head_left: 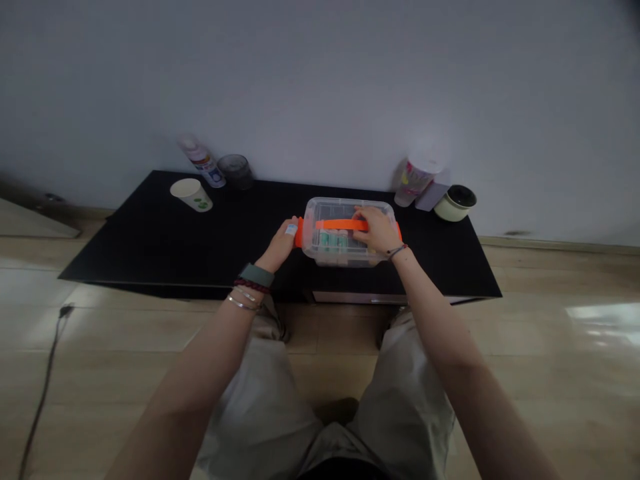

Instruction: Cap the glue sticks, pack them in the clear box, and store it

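Observation:
A transparent plastic storage box [345, 232] with an orange carrying handle [340, 225] stands in the middle of the black table top [125, 247]. Inside it are several small white and green containers [333, 240]. My left hand [281, 245] presses against the orange clip [299, 232] on the box's left end, with a white bandage on one finger. My right hand [377, 230] lies over the box's right half, its fingers curled on the orange handle. The box's contents under that hand are hidden.
A paper cup [191, 195] lies on its side at the table's back left, near a spray can [203, 162] and a dark glass [235, 171]. A lidded plastic cup [417, 177] and a cream bowl [455, 203] stand back right. Below the table is a wooden floor.

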Motion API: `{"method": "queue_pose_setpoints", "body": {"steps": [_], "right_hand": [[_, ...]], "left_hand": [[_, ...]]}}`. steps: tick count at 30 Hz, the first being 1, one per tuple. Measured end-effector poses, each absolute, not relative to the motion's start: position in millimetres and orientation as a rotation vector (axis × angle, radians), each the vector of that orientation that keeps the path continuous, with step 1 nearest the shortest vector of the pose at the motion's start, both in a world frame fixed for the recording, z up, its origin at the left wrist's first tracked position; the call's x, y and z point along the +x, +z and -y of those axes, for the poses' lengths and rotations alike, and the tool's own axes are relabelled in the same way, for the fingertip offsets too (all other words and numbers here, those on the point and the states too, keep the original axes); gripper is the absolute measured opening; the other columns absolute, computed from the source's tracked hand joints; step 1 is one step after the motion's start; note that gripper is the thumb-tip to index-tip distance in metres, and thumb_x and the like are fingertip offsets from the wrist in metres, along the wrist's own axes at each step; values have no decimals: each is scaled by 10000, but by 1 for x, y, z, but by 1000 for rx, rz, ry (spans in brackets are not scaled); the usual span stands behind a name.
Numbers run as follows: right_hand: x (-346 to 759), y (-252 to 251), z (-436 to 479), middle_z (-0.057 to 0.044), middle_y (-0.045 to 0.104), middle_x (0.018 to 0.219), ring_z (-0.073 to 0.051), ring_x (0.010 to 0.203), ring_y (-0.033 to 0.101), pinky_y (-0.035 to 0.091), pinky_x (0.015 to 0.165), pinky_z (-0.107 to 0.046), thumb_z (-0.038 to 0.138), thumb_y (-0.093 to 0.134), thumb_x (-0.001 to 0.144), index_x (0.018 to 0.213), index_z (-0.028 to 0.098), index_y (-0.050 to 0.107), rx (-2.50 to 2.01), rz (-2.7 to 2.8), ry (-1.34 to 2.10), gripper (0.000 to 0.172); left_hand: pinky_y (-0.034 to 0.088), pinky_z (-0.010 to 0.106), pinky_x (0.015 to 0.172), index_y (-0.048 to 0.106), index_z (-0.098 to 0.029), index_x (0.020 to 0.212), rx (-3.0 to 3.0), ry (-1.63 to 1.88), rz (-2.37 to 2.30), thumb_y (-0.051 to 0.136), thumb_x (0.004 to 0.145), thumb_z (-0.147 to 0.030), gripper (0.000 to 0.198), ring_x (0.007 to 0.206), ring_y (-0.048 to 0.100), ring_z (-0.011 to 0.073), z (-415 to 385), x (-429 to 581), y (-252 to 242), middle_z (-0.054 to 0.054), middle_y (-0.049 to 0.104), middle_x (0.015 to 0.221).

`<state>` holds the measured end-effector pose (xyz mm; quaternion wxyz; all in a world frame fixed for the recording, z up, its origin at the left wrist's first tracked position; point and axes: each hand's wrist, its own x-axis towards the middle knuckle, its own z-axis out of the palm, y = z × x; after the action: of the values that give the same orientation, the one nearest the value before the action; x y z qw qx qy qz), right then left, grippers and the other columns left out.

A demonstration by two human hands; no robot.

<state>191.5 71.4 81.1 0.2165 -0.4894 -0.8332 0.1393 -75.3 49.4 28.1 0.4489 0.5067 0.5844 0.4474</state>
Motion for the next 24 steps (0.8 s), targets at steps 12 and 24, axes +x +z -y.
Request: {"method": "queue_pose_setpoints", "body": {"steps": [12, 24], "right_hand": [[193, 85, -66, -81, 628, 1337, -292, 1331, 500, 367, 1139, -492, 337, 593, 873, 1179, 228, 662, -1317, 2311, 303, 332], [206, 73, -65, -112, 395, 1576, -352, 1485, 269, 184, 1190, -622, 665, 404, 947, 1439, 227, 512, -1639, 2182, 248, 667]], "left_hand": [[529, 394, 844, 607, -153, 1167, 1299, 1047, -1563, 606, 829, -433, 438, 836, 653, 214, -52, -74, 32, 66, 688, 922], [179, 470, 1242, 429, -120, 1476, 2144, 1065, -1474, 505, 933, -378, 606, 1499, 276, 297, -72, -51, 53, 188, 328, 1602]]}}
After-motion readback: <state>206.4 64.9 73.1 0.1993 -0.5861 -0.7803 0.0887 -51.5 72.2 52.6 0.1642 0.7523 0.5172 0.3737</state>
